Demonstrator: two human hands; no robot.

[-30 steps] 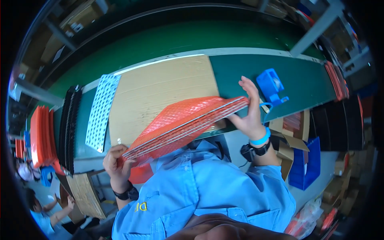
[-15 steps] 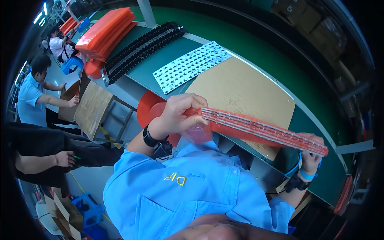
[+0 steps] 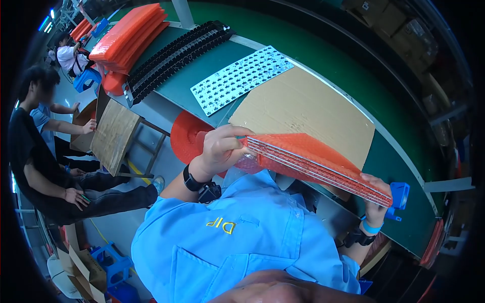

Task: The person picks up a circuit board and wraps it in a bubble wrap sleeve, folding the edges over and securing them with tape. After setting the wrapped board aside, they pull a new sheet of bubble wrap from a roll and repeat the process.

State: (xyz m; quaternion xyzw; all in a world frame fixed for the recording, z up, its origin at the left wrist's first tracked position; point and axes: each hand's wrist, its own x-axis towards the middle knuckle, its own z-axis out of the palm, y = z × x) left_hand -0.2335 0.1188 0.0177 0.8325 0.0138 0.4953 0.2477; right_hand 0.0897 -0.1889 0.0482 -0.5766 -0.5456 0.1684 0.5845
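Observation:
Before me I hold a stack of thin, pale-edged boards in red bubble wrap [image 3: 303, 149], its layered long edge toward me. At the stack's left end my left hand [image 3: 218, 150] is closed, thumb and fingers pinching the corner. My right hand [image 3: 377, 199] grips the right end, fingers over the top. Loose red wrap hangs below the left end. Behind the stack a brown cardboard sheet [image 3: 313, 108] lies on the green table, partly hidden by it. A white circuit board [image 3: 240, 81] with rows of small black parts rests beyond, overlapping the cardboard's edge.
A black slotted rack [image 3: 177, 60] and piled red bubble bags [image 3: 129, 38] occupy the table's far left. Near my right hand is a blue object [image 3: 399, 196]. A wooden stool [image 3: 116, 134] stands left on the floor; co-workers are beside it, including a person in black [image 3: 38, 166].
The stack has tilted so more of its red top face shows, and its right end has moved slightly left with my right hand. The person in black has come further into view.

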